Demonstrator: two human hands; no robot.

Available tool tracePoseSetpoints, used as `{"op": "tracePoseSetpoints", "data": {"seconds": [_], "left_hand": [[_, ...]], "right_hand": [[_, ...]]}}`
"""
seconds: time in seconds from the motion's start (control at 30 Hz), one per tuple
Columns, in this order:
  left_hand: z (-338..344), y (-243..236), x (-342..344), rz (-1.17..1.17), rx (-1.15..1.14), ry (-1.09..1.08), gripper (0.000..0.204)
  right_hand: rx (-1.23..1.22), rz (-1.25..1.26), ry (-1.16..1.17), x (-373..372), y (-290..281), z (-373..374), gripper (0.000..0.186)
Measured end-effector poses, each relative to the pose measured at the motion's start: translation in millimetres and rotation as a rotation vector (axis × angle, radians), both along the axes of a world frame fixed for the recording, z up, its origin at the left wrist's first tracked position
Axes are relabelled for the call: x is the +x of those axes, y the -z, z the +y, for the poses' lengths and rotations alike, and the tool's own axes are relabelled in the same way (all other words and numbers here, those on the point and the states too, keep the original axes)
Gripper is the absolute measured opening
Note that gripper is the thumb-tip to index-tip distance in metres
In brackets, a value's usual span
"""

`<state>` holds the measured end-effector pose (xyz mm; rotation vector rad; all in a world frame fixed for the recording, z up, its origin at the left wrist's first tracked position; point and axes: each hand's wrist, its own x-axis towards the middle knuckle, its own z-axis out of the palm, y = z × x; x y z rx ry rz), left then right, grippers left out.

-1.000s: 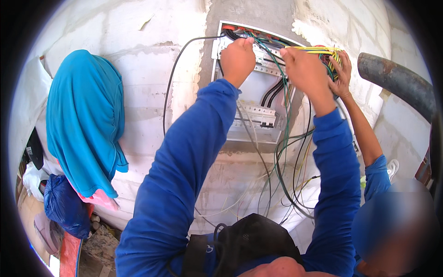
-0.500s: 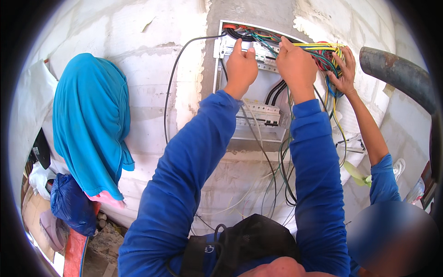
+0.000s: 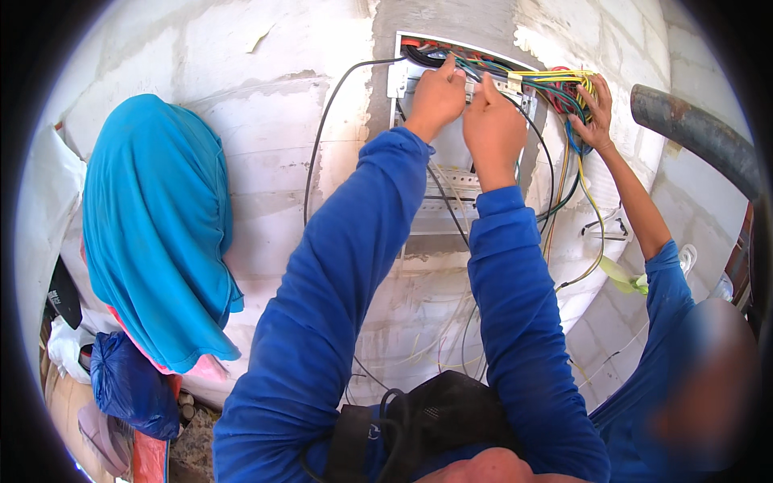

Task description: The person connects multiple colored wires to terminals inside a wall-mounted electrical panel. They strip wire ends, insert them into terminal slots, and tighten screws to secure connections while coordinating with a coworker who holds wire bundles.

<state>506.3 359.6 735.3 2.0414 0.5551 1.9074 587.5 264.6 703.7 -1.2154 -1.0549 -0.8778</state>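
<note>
My left hand (image 3: 437, 103) and my right hand (image 3: 494, 133) are close together at the top of a white electrical panel box (image 3: 400, 76) set in the wall. Both hands are closed in a pinch, with a black wire (image 3: 471, 76) at the fingertips. From my right hand this wire seems to curve away to the right and down; the exact grip is partly hidden. Green and black wires (image 3: 489, 63) run along the box's upper edge. Beyond the right side, a co-worker's hand (image 3: 594, 117) holds a bundle of yellow wires (image 3: 568, 76) with green, red and blue ones.
A rusty pipe (image 3: 688, 117) juts in at the right. A black cable (image 3: 314, 161) hangs left of the box. A blue cloth (image 3: 161, 233) hangs at the left above a blue plastic bag (image 3: 133, 382). Loose wires (image 3: 439, 346) dangle below the box.
My hands have drawn closer together, the left one shifting right and the right one slightly left and down. A black wire loop now shows right of the box. The co-worker still holds the bundle.
</note>
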Motion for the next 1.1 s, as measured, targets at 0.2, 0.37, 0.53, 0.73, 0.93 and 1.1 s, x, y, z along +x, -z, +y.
{"op": "tracePoseSetpoints", "data": {"seconds": [0.2,0.37,0.53,0.73,0.93,1.1], "left_hand": [[-17,14,-6,-0.075,0.112,-0.118,0.057],[-8,12,-7,-0.015,0.095,0.027,0.058],[-2,17,-8,-0.136,-0.039,0.079,0.054],[-3,30,-17,-0.098,-0.008,-0.036,0.087],[9,17,-6,-0.073,-0.134,-0.098,0.096],[11,15,0,-0.142,-0.174,-0.101,0.1]], "right_hand": [[0.068,0.078,0.004,-7,6,5,0.035],[-0.004,0.123,-0.03,-16,14,15,0.036],[-0.175,0.033,0.003,-9,-8,6,0.033],[-0.365,-0.161,0.139,10,-69,-15,0.035],[-0.482,-0.273,0.199,12,-64,-14,0.026],[-0.413,-0.495,0.292,18,-94,-15,0.026]]}}
